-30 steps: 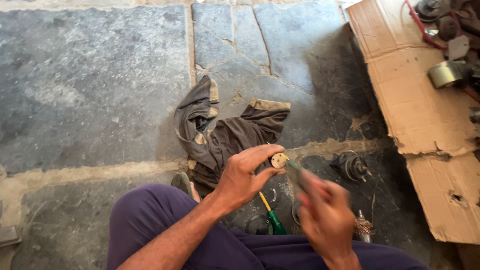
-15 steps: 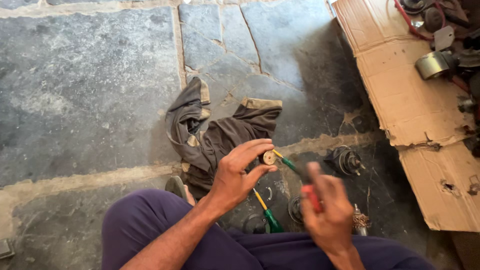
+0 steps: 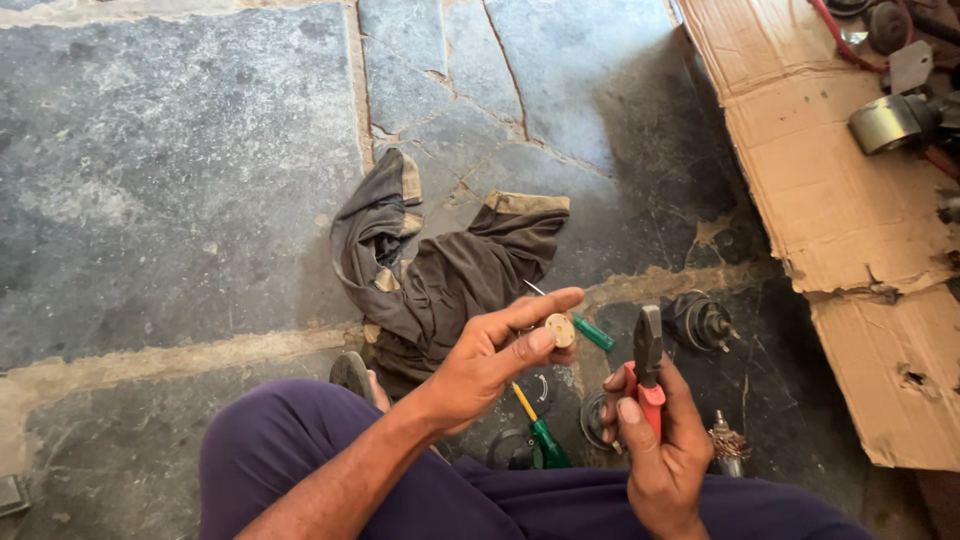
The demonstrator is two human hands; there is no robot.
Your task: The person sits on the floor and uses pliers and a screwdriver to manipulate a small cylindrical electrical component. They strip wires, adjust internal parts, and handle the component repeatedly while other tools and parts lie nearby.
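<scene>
My left hand (image 3: 495,355) pinches a small round tan part (image 3: 560,330) between thumb and fingertips, held up over the floor. To its right, my right hand (image 3: 655,440) grips red-handled pliers (image 3: 648,365) upright, jaws pointing up and apart from the part. Below and behind the hands, two green-handled screwdrivers lie on the stone floor: one (image 3: 590,330) just beyond the tan part, one (image 3: 540,435) near my leg.
A crumpled brown rag (image 3: 440,270) lies on the stone floor ahead. Dark metal motor parts (image 3: 700,320) sit near my right hand. Torn cardboard (image 3: 850,220) at right carries a metal cylinder (image 3: 885,122), wires and other parts. My legs in purple trousers (image 3: 300,450) fill the bottom.
My right hand has pulled the pliers away from the tan part and turned them upright. The left hand still holds the part, little moved.
</scene>
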